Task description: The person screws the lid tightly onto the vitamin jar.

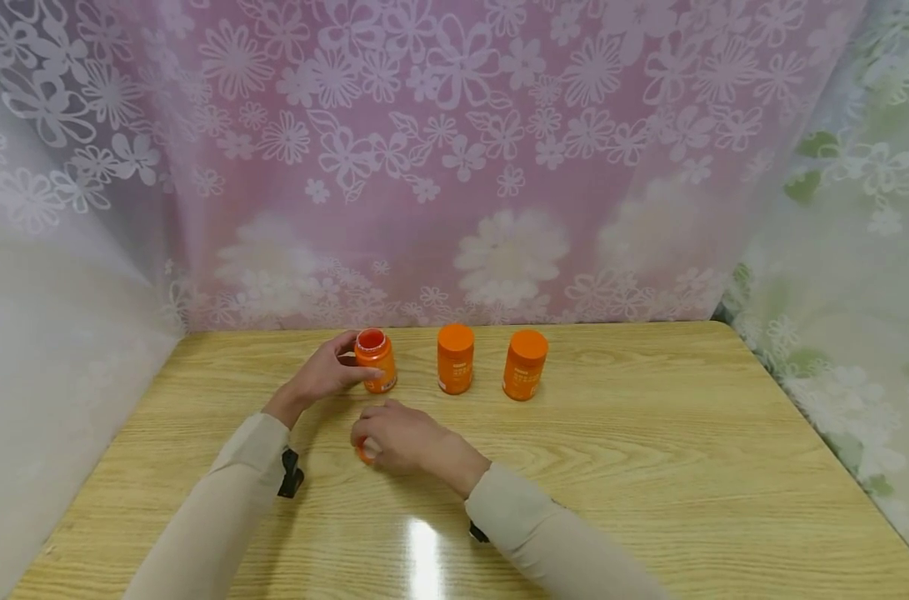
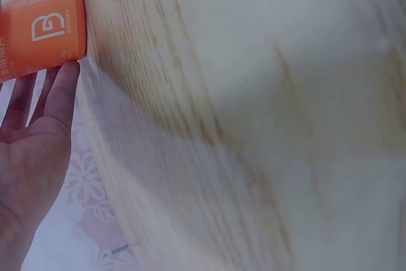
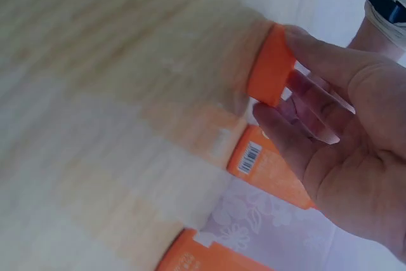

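Observation:
An orange jar [image 1: 376, 364] with its mouth uncovered stands upright at the table's back left. My left hand [image 1: 328, 371] grips it from the left, thumb across the front and fingers behind. In the left wrist view, the jar's printed side [image 2: 47, 33] shows a white logo, with fingers [image 2: 60, 96] against it. Nearer the front edge, my right hand [image 1: 405, 437] pinches an orange lid [image 3: 273, 68] between thumb and fingers. The lid is on edge, low at the tabletop; only a sliver of it shows in the head view.
Two capped orange jars, a middle one [image 1: 455, 360] and a right one [image 1: 525, 367], stand to the right of the uncovered jar. The wooden table [image 1: 649, 467] backs onto a flowered pink curtain [image 1: 454, 167]. Pale flowered sheets hang at both sides.

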Motion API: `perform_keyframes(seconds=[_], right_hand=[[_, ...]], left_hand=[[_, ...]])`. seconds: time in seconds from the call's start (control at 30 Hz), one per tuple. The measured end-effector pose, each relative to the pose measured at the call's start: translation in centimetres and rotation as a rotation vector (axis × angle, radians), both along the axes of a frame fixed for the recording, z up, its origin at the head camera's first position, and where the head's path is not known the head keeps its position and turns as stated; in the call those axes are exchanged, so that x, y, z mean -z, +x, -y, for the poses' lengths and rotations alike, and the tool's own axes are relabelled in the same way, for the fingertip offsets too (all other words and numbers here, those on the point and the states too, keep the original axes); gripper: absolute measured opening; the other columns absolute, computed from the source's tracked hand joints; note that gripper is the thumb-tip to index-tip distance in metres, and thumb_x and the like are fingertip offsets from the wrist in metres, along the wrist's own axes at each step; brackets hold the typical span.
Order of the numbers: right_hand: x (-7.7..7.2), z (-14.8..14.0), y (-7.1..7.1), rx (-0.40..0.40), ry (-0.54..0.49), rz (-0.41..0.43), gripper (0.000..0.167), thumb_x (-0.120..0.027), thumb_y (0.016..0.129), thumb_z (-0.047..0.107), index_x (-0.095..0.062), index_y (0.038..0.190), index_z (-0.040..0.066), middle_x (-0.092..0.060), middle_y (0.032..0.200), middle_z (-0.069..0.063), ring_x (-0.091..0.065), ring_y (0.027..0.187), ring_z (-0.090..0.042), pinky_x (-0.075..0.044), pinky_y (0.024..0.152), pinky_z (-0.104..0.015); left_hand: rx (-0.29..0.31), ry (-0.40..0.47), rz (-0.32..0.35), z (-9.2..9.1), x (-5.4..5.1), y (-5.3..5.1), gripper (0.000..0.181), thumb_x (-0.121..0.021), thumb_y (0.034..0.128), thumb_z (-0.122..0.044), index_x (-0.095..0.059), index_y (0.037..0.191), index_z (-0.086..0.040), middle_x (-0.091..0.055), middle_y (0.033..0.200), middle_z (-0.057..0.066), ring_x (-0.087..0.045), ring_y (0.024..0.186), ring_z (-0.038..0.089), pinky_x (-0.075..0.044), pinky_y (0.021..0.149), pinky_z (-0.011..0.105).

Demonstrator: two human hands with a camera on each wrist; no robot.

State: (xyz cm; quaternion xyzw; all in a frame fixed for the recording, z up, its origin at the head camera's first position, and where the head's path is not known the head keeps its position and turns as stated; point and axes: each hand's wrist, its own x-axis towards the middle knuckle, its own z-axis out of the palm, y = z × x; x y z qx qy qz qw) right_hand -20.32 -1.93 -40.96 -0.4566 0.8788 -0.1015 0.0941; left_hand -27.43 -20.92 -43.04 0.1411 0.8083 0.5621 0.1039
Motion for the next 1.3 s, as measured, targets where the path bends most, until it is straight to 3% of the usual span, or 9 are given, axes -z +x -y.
perform_keyframes(seconds=[0.13, 0.3, 0.5, 0.83, 0.97, 1.07, 1.17, 1.23, 1.3], right_hand=[[-0.5, -0.2, 0.1, -0.006, 0.059, -0.014, 0.029, -0.072, 0.084, 0.015, -0.067, 0.112, 0.02, -0.057, 0.109, 0.007, -0.051, 0.095, -0.017, -0.043, 0.084, -0.026], [-0.9, -0.4, 0.2, 0.014, 0.115, -0.002, 0.028, -0.071, 0.084, 0.013, -0.068, 0.111, 0.018, -0.057, 0.105, 0.004, -0.053, 0.094, -0.015, -0.042, 0.095, -0.032], [-1.0, -0.8, 0.2, 0.04, 0.135, 0.022, 0.031, -0.072, 0.082, 0.013, -0.067, 0.112, 0.021, -0.057, 0.103, 0.005, -0.052, 0.087, -0.017, -0.045, 0.081, -0.027], [-1.3, -1.0, 0.1, 0.033, 0.157, 0.023, 0.03, -0.073, 0.082, 0.015, -0.064, 0.11, 0.022, -0.055, 0.099, 0.005, -0.052, 0.084, -0.017, -0.046, 0.074, -0.028], [-1.7, -1.5, -0.5, 0.021, 0.149, 0.084, 0.032, -0.073, 0.08, 0.015, -0.061, 0.11, 0.02, -0.055, 0.099, 0.005, -0.052, 0.083, -0.015, -0.046, 0.074, -0.027], [-2.5, -2.2, -1.3, 0.006, 0.119, 0.165, 0.031, -0.07, 0.082, 0.016, -0.058, 0.11, 0.018, -0.056, 0.101, 0.005, -0.052, 0.084, -0.012, -0.045, 0.076, -0.026], [-4.0, -2.9, -2.2, -0.02, 0.096, 0.222, 0.04, -0.068, 0.086, 0.021, -0.056, 0.124, 0.016, -0.058, 0.115, 0.003, -0.054, 0.1, -0.012, -0.044, 0.087, -0.027], [-5.1, -3.4, -2.7, -0.037, 0.087, 0.237, 0.048, -0.067, 0.089, 0.024, -0.052, 0.133, 0.016, -0.055, 0.127, 0.002, -0.051, 0.112, -0.013, -0.042, 0.095, -0.03], [-6.2, -3.8, -3.2, -0.042, 0.081, 0.257, 0.052, -0.065, 0.09, 0.024, -0.049, 0.139, 0.019, -0.055, 0.13, 0.001, -0.053, 0.108, -0.015, -0.043, 0.093, -0.031]], left_hand=[[-0.019, -0.007, -0.008, -0.1, 0.1, 0.1, 0.061, -0.075, 0.0842, -0.017, -0.046, 0.138, -0.012, -0.052, 0.13, 0.011, -0.057, 0.11, 0.03, -0.051, 0.085, 0.039], [-0.056, -0.048, -0.04, -0.5, 0.4, 0.1, 0.066, -0.077, 0.0824, -0.024, -0.045, 0.139, -0.013, -0.053, 0.13, 0.009, -0.059, 0.109, 0.03, -0.052, 0.084, 0.039], [-0.099, -0.057, -0.074, -1.1, 0.7, 0.3, 0.064, -0.077, 0.0824, -0.021, -0.047, 0.137, -0.012, -0.055, 0.128, 0.009, -0.06, 0.106, 0.03, -0.052, 0.085, 0.039], [-0.157, -0.067, -0.103, -1.5, 1.0, 0.6, 0.063, -0.077, 0.0824, -0.02, -0.046, 0.137, -0.011, -0.053, 0.123, 0.012, -0.059, 0.107, 0.032, -0.05, 0.088, 0.042], [-0.157, -0.049, -0.091, -1.8, 1.1, 0.6, 0.061, -0.076, 0.0835, -0.018, -0.046, 0.137, -0.011, -0.053, 0.122, 0.012, -0.059, 0.106, 0.03, -0.05, 0.088, 0.041], [-0.153, -0.05, -0.075, -2.0, 1.1, 0.7, 0.061, -0.075, 0.0843, -0.018, -0.045, 0.137, -0.011, -0.053, 0.124, 0.012, -0.058, 0.106, 0.031, -0.049, 0.09, 0.042], [-0.143, -0.047, -0.065, -2.0, 0.7, 1.0, 0.061, -0.074, 0.0849, -0.015, -0.044, 0.138, -0.008, -0.052, 0.126, 0.015, -0.057, 0.108, 0.034, -0.047, 0.093, 0.045], [-0.132, -0.04, -0.066, -2.1, 0.0, 1.5, 0.061, -0.073, 0.0855, -0.012, -0.043, 0.139, -0.005, -0.052, 0.128, 0.018, -0.056, 0.109, 0.035, -0.046, 0.093, 0.046], [-0.123, -0.03, -0.062, -2.1, -0.9, 2.1, 0.061, -0.071, 0.0861, -0.009, -0.042, 0.139, -0.003, -0.052, 0.128, 0.02, -0.056, 0.109, 0.036, -0.047, 0.092, 0.045]])
